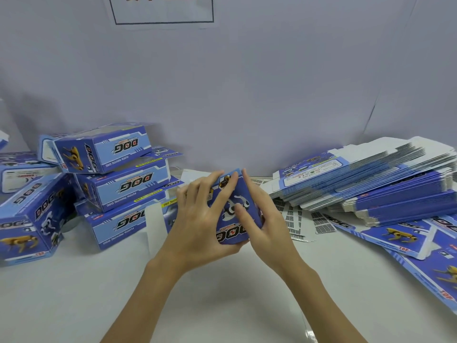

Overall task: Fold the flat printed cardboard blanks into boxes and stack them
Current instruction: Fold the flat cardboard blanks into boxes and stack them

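1. Nearest, bare white tabletop [222, 305], crossed by two forearms reaching up to the half-folded box [235, 214].
2. Left hand [197, 219] wrapped around the left side and bottom edge of the half-folded box, fingers spread over its upper face.
3. Right hand [267, 219] clamped on the right side of the same box, thumb pressed onto the printed white dog on its face.
4. Half-folded box held between both hands, above the tabletop, blue with "DOG" lettering at its near end.
5. Left of the half-folded box, folded boxes [118, 174] stacked three high, more lying beside them.
6. Right of it, loose flat blanks [405, 238] spread on the tabletop; behind those, a tall pile of flat blanks [371, 184].
7. Between box and pile, barcode sticker sheets [296, 219].
8. Farthest, a pale wall [247, 95] behind everything.
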The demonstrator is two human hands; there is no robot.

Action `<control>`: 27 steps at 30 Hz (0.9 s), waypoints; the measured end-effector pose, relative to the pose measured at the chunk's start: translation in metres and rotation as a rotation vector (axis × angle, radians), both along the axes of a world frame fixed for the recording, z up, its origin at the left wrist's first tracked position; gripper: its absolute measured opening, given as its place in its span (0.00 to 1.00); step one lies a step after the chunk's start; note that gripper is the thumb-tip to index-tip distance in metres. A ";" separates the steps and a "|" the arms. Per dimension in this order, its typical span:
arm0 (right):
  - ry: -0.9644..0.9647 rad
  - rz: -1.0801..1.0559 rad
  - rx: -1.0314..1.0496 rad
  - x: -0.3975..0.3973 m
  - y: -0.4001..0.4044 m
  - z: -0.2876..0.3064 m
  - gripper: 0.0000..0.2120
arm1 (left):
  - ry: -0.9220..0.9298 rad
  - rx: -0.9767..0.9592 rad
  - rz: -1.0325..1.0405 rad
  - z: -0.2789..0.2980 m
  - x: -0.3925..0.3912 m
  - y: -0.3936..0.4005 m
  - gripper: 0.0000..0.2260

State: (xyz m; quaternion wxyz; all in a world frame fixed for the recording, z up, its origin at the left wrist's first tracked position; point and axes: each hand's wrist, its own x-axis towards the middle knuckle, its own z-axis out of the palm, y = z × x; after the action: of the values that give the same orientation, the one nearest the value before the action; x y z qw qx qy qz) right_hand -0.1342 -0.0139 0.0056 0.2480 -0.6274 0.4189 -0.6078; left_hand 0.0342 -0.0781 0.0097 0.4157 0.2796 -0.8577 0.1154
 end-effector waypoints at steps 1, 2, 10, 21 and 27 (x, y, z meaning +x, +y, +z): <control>0.035 -0.005 0.006 -0.001 0.000 -0.001 0.30 | 0.002 0.010 -0.005 -0.001 0.000 -0.001 0.47; 0.048 0.015 0.028 -0.001 0.000 -0.002 0.31 | 0.005 0.007 -0.007 -0.002 0.001 -0.002 0.47; -0.060 -0.006 0.092 -0.020 0.000 0.011 0.33 | 0.159 0.097 -0.178 0.000 0.003 -0.008 0.56; 0.231 -0.055 -0.062 -0.006 -0.005 -0.014 0.28 | 1.181 1.494 -0.377 0.011 0.021 -0.020 0.23; -0.288 -0.036 0.133 -0.015 -0.006 -0.001 0.34 | 1.041 1.468 -0.725 0.009 0.019 -0.019 0.37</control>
State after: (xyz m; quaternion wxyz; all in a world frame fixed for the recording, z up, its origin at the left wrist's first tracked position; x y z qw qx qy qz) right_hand -0.1488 -0.0195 0.0044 0.3356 -0.5085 0.4297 -0.6665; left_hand 0.0528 -0.0972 0.0185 0.4756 0.2041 -0.4590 -0.7221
